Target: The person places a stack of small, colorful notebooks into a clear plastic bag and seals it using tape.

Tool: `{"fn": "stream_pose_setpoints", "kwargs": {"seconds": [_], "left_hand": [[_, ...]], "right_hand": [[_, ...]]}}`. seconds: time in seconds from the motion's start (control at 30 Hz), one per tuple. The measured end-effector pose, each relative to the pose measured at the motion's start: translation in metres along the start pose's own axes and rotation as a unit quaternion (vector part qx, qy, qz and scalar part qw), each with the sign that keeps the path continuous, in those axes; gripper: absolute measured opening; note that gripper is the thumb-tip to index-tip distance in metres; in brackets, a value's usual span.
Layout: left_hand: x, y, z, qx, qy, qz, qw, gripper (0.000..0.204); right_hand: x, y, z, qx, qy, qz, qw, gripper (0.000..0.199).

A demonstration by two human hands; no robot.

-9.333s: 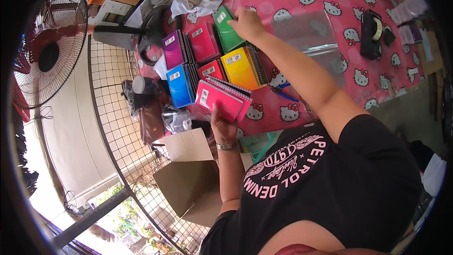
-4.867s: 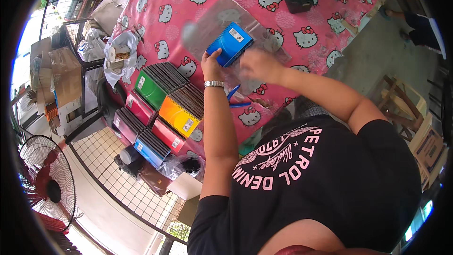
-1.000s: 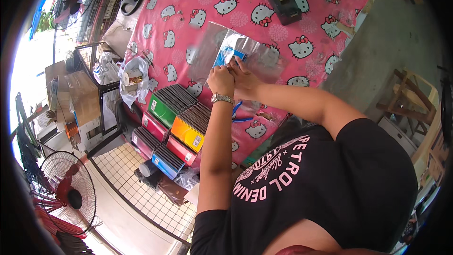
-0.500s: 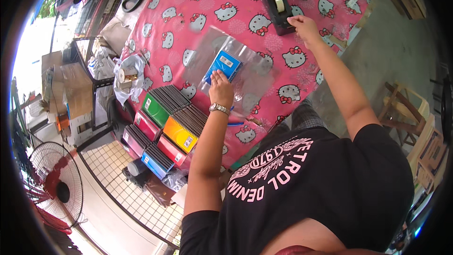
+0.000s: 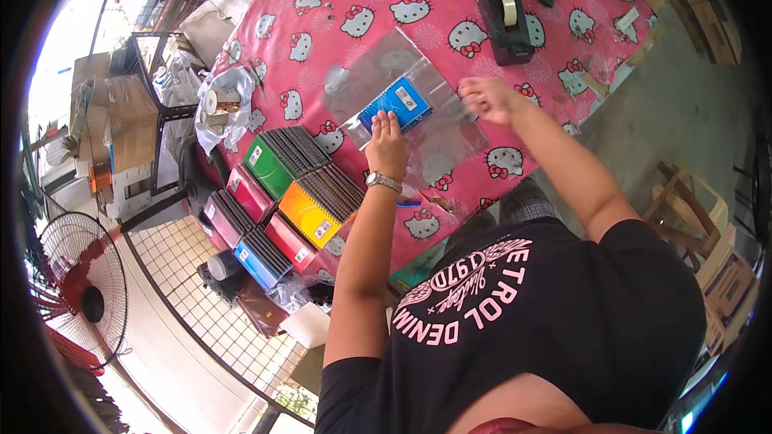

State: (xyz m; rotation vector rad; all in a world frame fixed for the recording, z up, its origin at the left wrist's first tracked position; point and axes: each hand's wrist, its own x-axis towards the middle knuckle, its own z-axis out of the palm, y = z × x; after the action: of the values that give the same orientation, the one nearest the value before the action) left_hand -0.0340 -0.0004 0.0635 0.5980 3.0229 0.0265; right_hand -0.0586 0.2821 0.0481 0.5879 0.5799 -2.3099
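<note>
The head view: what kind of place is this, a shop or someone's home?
Probably a small home packing spot on a porch. A table under a pink cartoon-cat cloth holds stacks of coloured notebooks and a black tape dispenser. A standing fan and wire grille stand alongside.

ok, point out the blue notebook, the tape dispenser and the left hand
blue notebook (image 5: 396, 104), head view, middle of its cover under the clear bag.
tape dispenser (image 5: 503, 6), head view, black body beside the tape roll.
left hand (image 5: 387, 149), head view, back of the hand.
</note>
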Motion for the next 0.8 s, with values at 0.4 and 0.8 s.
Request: {"fn": "stream_pose_setpoints", "kwargs": {"seconds": [0.4,0.8], "left_hand": [[-0.016,-0.001,0.021,-0.174,0.127,-0.048,0.975,0.055],[-0.012,0.046,0.006,-0.054,0.089,-0.064,0.992,0.082]], "right_hand": [[0.089,0.021,0.123,-0.893,-0.042,-0.114,0.433,0.029],[0.098,-0.017,0.095,-0.869,-0.075,-0.172,0.457,0.049]]}}
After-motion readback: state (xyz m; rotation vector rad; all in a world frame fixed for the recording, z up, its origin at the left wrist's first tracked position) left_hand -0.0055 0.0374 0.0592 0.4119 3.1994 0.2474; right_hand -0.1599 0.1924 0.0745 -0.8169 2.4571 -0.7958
